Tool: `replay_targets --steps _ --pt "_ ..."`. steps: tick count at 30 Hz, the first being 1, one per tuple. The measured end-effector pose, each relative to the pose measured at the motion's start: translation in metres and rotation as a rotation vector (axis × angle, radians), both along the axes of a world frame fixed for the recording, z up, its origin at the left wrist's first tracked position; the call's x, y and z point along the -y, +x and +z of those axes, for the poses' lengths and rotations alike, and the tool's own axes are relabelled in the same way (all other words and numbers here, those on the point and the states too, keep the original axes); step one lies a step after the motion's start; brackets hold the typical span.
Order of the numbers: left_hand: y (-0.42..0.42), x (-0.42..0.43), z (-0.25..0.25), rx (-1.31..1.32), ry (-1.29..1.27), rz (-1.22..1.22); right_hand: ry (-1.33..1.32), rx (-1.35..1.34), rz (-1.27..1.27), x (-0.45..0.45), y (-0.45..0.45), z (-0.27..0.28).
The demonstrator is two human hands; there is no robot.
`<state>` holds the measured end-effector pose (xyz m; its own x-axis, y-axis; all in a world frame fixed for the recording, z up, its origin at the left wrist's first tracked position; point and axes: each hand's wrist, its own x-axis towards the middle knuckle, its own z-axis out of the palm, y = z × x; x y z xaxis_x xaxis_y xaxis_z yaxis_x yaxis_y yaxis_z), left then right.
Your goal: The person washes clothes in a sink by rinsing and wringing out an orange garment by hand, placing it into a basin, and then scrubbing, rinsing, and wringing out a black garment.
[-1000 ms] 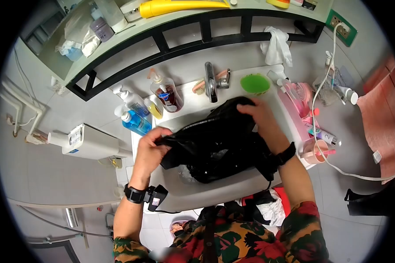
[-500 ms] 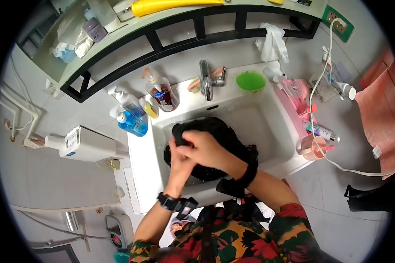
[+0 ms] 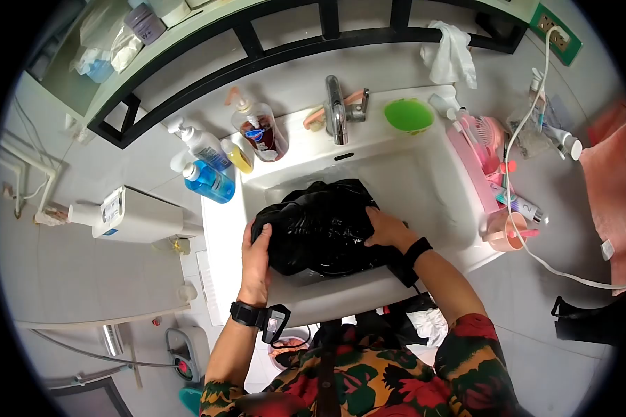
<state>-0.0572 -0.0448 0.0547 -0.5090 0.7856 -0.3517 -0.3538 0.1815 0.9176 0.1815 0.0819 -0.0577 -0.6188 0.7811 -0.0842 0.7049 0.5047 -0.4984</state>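
A wet, shiny black garment [image 3: 320, 226] lies bunched in the white sink [image 3: 438, 181]; its exact kind is hidden by the folds. My left hand [image 3: 256, 257] grips its left edge, thumb on top. On the garment's right side, my right hand [image 3: 389, 229] holds it with thumb and fingers bent around the cloth. Some water shows around the cloth in the basin. Above the basin stands the metal faucet [image 3: 336, 111].
Soap and pump bottles, including a blue bottle [image 3: 209, 182], stand at the sink's left corner. A green bowl [image 3: 408, 116] sits on the back rim. Along the right side are a pink cup [image 3: 504, 231] and a white cable [image 3: 509, 160]. A shelf [image 3: 257, 31] overhangs the back.
My hands were together over the garment, closed around a bunched part of it. Now they have moved apart to its left and right sides, and the cloth is spread wider.
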Motion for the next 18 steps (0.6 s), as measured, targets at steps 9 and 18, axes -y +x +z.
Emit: replay_targets --steps 9,18 --pt "-0.031 0.022 0.01 -0.136 -0.069 -0.09 -0.437 -0.232 -0.162 0.012 -0.03 0.07" --pt "0.053 0.001 0.004 -0.48 0.187 -0.099 -0.311 -0.673 0.006 0.053 -0.093 0.148"
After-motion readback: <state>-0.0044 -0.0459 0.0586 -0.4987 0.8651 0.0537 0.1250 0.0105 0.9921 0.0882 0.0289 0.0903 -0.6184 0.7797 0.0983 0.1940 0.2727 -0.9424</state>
